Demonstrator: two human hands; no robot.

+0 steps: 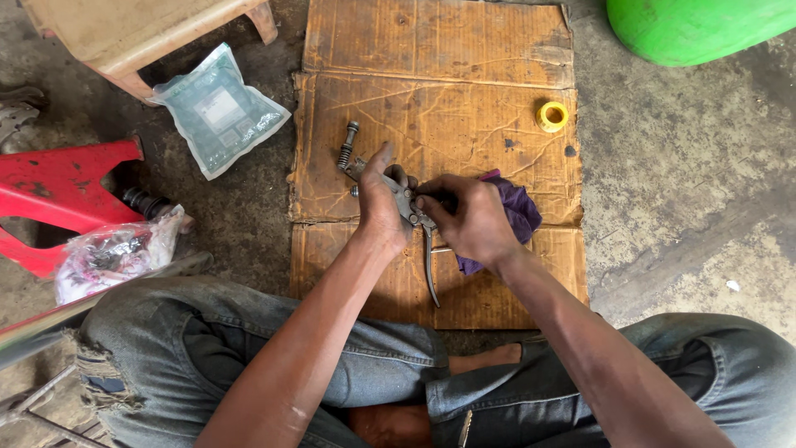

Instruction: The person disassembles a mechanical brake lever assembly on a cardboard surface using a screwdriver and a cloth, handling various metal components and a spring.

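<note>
Lever [429,265] gripped between both hands.

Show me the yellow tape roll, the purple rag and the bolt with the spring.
yellow tape roll [552,116], head view, on its ring
purple rag [521,211], head view, on the bunched cloth beside the right hand
bolt with spring [347,144], head view, on its shaft

One cardboard sheet [439,99], one purple rag [518,211], one yellow tape roll [551,116], two plastic bags [220,108].
</note>
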